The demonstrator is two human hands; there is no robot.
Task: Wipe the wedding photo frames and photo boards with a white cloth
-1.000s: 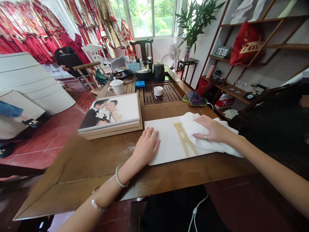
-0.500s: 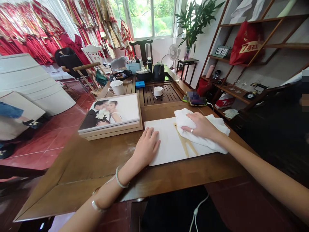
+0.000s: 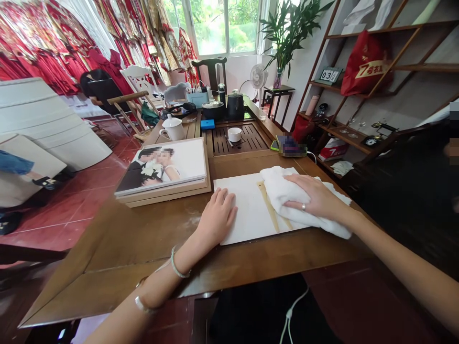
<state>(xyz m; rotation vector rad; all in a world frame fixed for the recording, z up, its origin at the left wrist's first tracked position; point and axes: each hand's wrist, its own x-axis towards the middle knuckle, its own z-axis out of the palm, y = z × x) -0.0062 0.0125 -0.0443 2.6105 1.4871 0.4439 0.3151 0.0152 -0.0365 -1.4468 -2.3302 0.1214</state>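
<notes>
A flat white board [image 3: 241, 205] lies on the wooden table, close to its front edge. My left hand [image 3: 218, 212] rests on the board's left side, fingers stretched out and holding nothing. My right hand [image 3: 315, 197] grips a bunched white towel [image 3: 283, 190] against the right part of the board, its thumb toward the left. A tan, two-legged strip shape [image 3: 267, 205] shows on the board, partly covered by the towel. I cannot tell whether it is printed on or lying loose.
To the left, a photo album [image 3: 161, 167] sits on a brown box. Behind are a lidded white mug [image 3: 172, 128], a small white cup [image 3: 234, 134] on a slatted tea tray [image 3: 253, 139], and a blue box [image 3: 207, 124]. Phones [image 3: 291, 145] with a cable lie at the right edge.
My right hand has slid the towel right and toward me over the board, covering more of the tan shape's right leg. My left hand has stayed in place.
</notes>
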